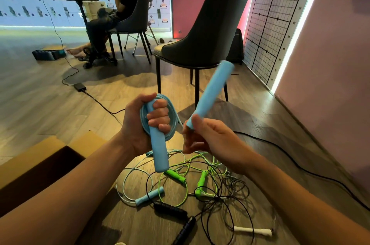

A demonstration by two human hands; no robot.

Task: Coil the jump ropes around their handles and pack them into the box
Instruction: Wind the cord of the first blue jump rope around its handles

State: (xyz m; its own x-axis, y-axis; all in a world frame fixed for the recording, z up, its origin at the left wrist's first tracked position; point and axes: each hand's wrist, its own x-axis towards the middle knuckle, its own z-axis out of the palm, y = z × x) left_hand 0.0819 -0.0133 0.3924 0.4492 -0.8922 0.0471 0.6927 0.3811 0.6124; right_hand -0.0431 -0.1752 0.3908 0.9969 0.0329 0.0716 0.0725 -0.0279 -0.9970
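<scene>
The coil (173, 111) and first handle (159, 152) are gripped by curled fingers (158, 113) of the left hand (138, 124); the second handle (212, 92), pinched by the right hand (210, 140), should be tucked alongside.

Box (40, 150) at left, rope tangle (200, 190) on the floor (40, 94) just right of it, chair (210, 24) behind them.

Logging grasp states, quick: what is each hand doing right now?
Left hand: closed around a blue handle and the coiled blue rope.
Right hand: pinching the lower end of the other blue handle.
</scene>
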